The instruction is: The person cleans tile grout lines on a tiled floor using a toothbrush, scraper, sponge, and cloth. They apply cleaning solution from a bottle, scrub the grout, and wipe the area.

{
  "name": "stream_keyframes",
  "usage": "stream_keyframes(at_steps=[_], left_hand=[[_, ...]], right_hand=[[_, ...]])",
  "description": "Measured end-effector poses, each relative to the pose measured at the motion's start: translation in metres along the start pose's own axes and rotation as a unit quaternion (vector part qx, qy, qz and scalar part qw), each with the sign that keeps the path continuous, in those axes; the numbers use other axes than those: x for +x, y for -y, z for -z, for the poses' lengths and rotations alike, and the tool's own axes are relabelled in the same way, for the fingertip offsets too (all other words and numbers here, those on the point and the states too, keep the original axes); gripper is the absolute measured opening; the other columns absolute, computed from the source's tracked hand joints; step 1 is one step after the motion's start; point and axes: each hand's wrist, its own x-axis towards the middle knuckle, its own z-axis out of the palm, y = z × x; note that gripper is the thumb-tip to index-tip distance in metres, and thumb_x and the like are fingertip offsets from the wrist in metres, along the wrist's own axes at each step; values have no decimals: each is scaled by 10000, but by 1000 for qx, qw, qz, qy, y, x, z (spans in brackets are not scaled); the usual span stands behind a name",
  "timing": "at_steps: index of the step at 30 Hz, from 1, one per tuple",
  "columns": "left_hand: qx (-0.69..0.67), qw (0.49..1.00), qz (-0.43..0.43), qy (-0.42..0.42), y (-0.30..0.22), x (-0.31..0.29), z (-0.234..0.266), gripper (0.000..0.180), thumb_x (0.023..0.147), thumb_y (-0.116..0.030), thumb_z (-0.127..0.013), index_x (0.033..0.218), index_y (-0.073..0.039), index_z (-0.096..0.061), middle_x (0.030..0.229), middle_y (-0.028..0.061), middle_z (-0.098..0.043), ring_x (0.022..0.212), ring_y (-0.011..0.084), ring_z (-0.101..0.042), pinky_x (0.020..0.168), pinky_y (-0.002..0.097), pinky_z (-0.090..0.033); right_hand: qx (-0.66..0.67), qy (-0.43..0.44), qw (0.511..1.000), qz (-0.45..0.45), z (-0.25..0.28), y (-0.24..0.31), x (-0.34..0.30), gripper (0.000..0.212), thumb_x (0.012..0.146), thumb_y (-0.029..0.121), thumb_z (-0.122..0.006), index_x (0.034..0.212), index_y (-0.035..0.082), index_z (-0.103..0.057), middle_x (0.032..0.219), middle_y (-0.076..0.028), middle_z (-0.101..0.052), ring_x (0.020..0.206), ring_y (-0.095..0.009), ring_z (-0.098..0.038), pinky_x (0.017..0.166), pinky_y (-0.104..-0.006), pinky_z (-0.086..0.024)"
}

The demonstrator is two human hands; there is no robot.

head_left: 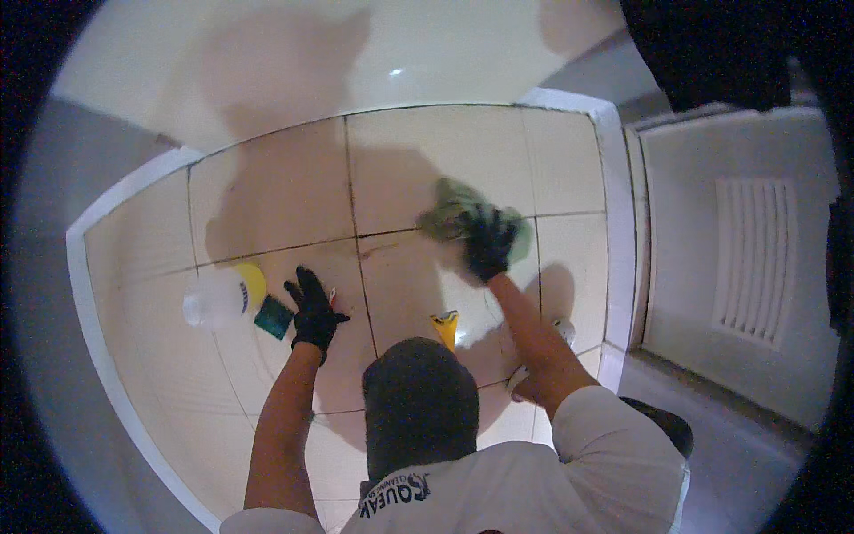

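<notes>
My right hand [490, 244], in a black glove, presses a bunched green cloth [452, 206] against the beige tiled floor. Some motion smears the hand, and part of the cloth lies beneath it. On the left, my left hand [313, 311], also black-gloved, rests on the tiles with its fingers spread. Close beside it lies a dark green scouring pad [273, 318]. A thin red and white item [333, 295] shows by its fingers, mostly covered. Left of the pad is a whitish translucent container with a yellow end [222, 294]. Between my arms lies a yellow tool or tube [445, 327], its kind unclear.
White skirting [614, 178] edges the floor along grey walls. To the right stands a pale door with a louvred vent [754, 258]. Dark grout lines [356, 236] cross the tiles. A glossy cream surface [427, 53] rises at the far side, and shadows fall over it.
</notes>
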Motion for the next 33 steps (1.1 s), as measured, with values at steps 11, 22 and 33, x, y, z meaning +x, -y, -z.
stream_keyframes(at_steps=[11, 22, 33], left_hand=[[41, 999, -14, -16, 13, 16, -29, 1285, 575, -646, -659, 1366, 91, 36, 1462, 233, 24, 1364, 325, 68, 1047, 566, 18], [15, 997, -74, 0, -1, 35, -20, 1317, 532, -603, -731, 1382, 50, 35, 1466, 219, 35, 1358, 328, 100, 1065, 519, 28], [238, 967, -69, -56, -109, -40, -20, 1205, 568, -691, -617, 1391, 35, -120, 1465, 207, -90, 1359, 369, -28, 1039, 583, -60]], right_hand=[[-33, 113, 982, -150, -31, 6, -38, 422, 930, 322, -276, 1290, 130, -384, 1304, -164, -415, 1219, -322, -369, 964, -696, -129], [16, 164, 986, -19, 13, -163, -46, 756, 742, 545, -550, 1367, 187, -321, 1427, -173, -247, 1269, -414, -297, 954, -501, -361], [2, 140, 990, -23, 15, -135, -26, 526, 877, 384, -368, 1382, 265, -284, 1471, -113, -167, 1330, -387, -173, 1017, -569, -207]])
